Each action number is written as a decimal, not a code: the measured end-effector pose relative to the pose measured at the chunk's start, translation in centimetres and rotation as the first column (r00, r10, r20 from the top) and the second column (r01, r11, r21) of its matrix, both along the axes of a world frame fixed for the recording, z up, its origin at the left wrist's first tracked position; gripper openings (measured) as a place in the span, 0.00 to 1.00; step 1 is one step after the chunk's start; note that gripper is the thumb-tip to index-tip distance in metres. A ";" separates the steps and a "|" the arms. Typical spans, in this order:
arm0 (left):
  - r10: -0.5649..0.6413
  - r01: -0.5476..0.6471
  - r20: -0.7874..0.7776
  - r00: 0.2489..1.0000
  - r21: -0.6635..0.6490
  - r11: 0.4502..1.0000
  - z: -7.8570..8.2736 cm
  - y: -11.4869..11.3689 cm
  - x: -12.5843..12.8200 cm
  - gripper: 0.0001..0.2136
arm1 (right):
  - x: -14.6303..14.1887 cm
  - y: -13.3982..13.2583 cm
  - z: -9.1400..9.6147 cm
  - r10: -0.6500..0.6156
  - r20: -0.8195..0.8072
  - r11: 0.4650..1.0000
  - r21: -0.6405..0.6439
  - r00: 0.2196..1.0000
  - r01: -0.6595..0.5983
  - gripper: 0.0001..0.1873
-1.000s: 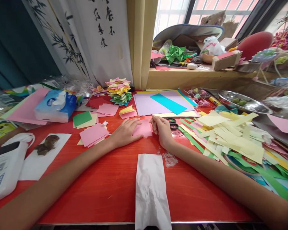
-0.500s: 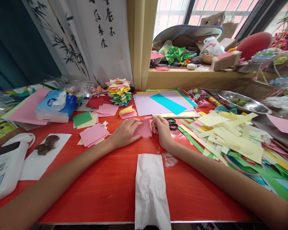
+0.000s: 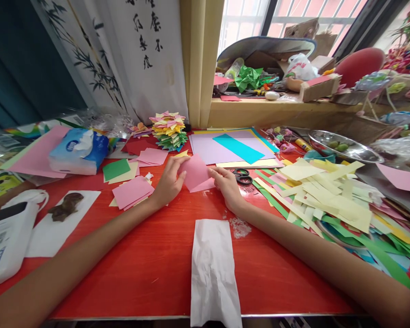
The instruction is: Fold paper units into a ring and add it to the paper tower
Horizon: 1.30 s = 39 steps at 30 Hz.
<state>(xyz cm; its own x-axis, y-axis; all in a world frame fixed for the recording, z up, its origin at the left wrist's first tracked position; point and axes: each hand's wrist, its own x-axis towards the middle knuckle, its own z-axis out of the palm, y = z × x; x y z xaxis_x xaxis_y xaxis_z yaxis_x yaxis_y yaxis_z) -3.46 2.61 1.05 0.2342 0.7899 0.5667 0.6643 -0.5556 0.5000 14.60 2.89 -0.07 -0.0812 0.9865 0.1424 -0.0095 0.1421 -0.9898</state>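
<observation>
A pink sheet of paper (image 3: 195, 172) is held up off the red table between both hands, with its lower right part folded or bent. My left hand (image 3: 170, 181) pinches its left edge between thumb and fingers. At the right corner, my right hand (image 3: 227, 186) has its fingers closed on the same paper. Black-handled scissors (image 3: 243, 176) lie just beyond the right hand. Left of my left hand is a small pile of pink and pale yellow squares (image 3: 133, 191). Behind it stands a stacked tower of folded paper pieces (image 3: 169, 132).
A crumpled white paper strip (image 3: 214, 269) lies at the table's front edge. Many cut paper strips (image 3: 331, 191) are heaped at the right, near a metal dish (image 3: 344, 146). A tissue pack (image 3: 79, 151) and a white container (image 3: 7, 241) stand at the left. Lilac sheets (image 3: 205, 150) lie behind.
The pink paper has been lifted from the table and tilted up, its lower edge now bent. My left hand has risen and turned to pinch its left edge.
</observation>
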 end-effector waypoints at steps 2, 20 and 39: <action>0.026 -0.025 0.060 0.998 -0.016 1.000 -0.2 0.3 -0.2 0.17 | 0.0 -0.1 0.1 0.016 -0.008 1.000 0.018 1.000 -0.016 0.14; 0.090 -0.012 0.429 0.899 -0.182 0.983 -1.6 2.2 -1.2 0.14 | -0.2 -0.3 0.2 0.108 -0.021 0.994 -0.008 0.994 -0.108 0.11; 0.000 0.135 0.453 0.891 -0.266 0.954 -1.1 1.6 -0.7 0.20 | -0.2 -0.1 -0.3 0.066 -0.042 0.998 0.018 0.997 -0.065 0.16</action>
<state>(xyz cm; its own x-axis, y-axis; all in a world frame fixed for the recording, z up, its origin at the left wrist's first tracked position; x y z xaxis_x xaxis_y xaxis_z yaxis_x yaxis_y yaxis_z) -4.18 4.26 -0.04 0.0704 0.9231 0.3781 0.3005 -0.3810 0.8744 14.39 2.82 -0.39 -0.1390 0.9767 0.1633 -0.0610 0.1561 -0.9859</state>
